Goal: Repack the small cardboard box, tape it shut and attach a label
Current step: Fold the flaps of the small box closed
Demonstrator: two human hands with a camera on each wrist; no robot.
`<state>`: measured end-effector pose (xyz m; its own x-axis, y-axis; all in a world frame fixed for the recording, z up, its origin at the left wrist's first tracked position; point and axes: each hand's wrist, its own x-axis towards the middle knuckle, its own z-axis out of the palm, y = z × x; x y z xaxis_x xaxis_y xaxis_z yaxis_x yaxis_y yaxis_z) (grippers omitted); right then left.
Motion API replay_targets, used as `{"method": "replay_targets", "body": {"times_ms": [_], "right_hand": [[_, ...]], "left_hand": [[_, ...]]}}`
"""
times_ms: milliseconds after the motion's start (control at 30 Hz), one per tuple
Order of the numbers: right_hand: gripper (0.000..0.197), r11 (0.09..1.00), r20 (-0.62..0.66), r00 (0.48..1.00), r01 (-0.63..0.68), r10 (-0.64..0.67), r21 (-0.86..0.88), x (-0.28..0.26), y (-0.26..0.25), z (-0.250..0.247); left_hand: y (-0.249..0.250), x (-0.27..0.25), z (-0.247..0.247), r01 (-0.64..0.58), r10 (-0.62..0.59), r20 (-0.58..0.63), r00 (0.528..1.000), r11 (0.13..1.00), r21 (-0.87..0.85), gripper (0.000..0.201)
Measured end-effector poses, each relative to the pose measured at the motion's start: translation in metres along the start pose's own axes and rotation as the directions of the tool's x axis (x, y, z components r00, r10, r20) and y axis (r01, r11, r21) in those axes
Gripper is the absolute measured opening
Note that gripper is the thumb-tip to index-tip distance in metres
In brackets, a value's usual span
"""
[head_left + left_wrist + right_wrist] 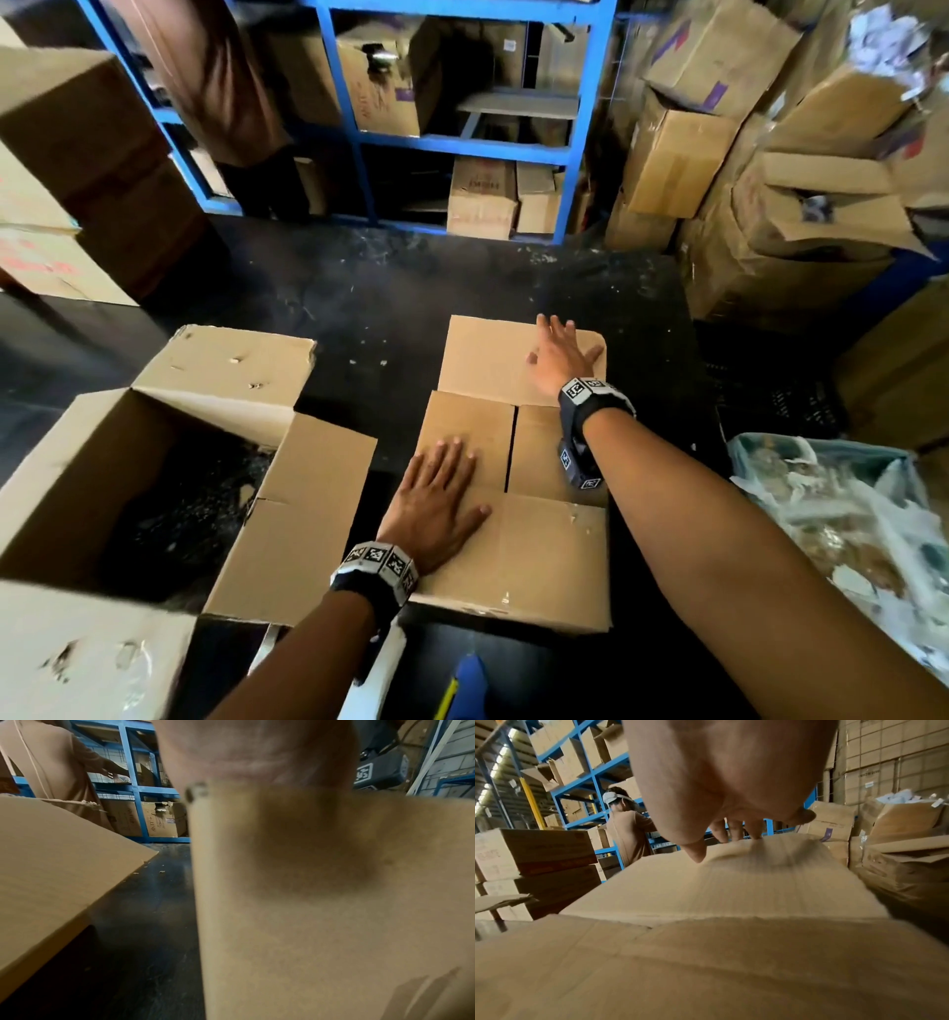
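The small cardboard box [544, 452] sits on the dark table in front of me, its two inner flaps folded down with a seam between them. My left hand [436, 493] lies flat, fingers spread, across the near flap [539, 555] and the left inner flap. My right hand [557, 354] reaches onto the far flap [488, 360], which still stands out away from the box; its straight fingers [754, 833] touch that flap's cardboard [731, 878]. In the left wrist view only the heel of my left hand [257, 750] and blurred cardboard [321, 902] show.
A larger open box [154, 488] stands left of the small one, its flap close to my left wrist. A bin of crumpled packing paper [847, 539] is at the right. Blue shelving [462, 139] and stacked cartons stand behind. A person [628, 833] works by the shelves.
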<state>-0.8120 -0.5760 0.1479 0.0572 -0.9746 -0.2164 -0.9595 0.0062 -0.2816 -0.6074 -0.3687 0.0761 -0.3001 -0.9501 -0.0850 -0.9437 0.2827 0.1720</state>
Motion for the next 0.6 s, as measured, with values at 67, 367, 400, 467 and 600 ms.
{"method": "replay_targets", "body": {"times_ms": [67,367,400,467,600], "right_hand": [[0.066,0.999,-0.025,1.000,0.017,-0.018,-0.040,-0.002,0.002,-0.003],[0.032,0.950,-0.296,0.908,0.252,-0.298,-0.182,-0.110,-0.005,-0.043],[0.031,0.939,-0.265,0.902,0.312,-0.341,-0.146,-0.126,0.000,-0.037],[0.036,0.908,-0.176,0.892,0.396,-0.416,-0.140,-0.155,0.014,-0.015],[0.048,0.888,0.034,0.912,0.405,-0.408,-0.219,-0.179,0.042,0.042]], "left_hand": [[0.001,0.001,0.000,0.002,-0.002,0.011,1.000,1.000,0.005,0.078],[0.002,-0.006,-0.010,0.001,-0.001,0.018,1.000,1.000,0.009,0.081],[0.002,-0.006,-0.011,-0.001,0.001,0.001,1.000,1.000,-0.024,0.080],[0.002,-0.011,-0.011,-0.078,0.070,-0.067,0.995,0.990,-0.121,0.068],[0.005,-0.026,-0.008,-0.324,0.303,-0.211,0.930,0.943,-0.077,0.044]]}}
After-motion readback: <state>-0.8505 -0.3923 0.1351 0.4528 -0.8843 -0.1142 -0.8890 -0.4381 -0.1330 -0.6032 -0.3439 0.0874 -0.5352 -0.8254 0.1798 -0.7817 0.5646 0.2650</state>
